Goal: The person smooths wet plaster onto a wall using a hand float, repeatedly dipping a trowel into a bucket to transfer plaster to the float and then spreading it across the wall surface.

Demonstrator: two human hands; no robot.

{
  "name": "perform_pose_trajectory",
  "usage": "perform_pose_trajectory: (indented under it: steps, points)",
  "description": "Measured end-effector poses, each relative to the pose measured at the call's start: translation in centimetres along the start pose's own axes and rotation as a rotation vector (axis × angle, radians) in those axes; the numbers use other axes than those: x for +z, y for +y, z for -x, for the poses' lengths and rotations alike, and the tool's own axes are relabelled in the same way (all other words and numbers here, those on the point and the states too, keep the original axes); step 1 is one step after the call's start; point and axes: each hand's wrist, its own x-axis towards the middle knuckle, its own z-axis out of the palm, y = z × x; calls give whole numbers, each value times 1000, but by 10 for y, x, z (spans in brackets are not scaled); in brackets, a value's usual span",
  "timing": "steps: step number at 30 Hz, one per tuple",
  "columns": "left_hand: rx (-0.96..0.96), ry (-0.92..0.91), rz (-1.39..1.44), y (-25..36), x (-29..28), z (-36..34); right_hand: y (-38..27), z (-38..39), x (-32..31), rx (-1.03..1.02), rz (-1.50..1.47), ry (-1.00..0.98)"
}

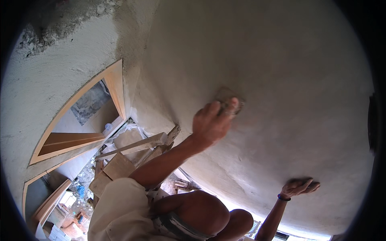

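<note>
My left hand [212, 122] is raised to the grey plastered wall [281, 80], its fingers closed round a small, flat, grey-brown block [225, 94]. Motion blurs the block, and I cannot tell whether it is a sponge or a float; it appears to be against the plaster. Lower down and to the right, my right hand [299, 186] lies with its fingers stretched along the same surface, holding nothing. A dark bracelet [284, 197] circles that wrist.
Wooden boards and beams [136, 146] stand below my left forearm. A wooden window frame [114, 90] opens in the rough left wall [76, 68]. Rubble-strewn ground [82, 186] shows at lower left. My bent knees [207, 211] rise close to the wall.
</note>
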Motion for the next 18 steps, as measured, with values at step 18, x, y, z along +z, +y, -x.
perform_pose_trajectory:
  steps: [18]
  points:
    - [-250, 146, 90, -1, -1, -25, -7, 2, 1, -40, -20, -39]
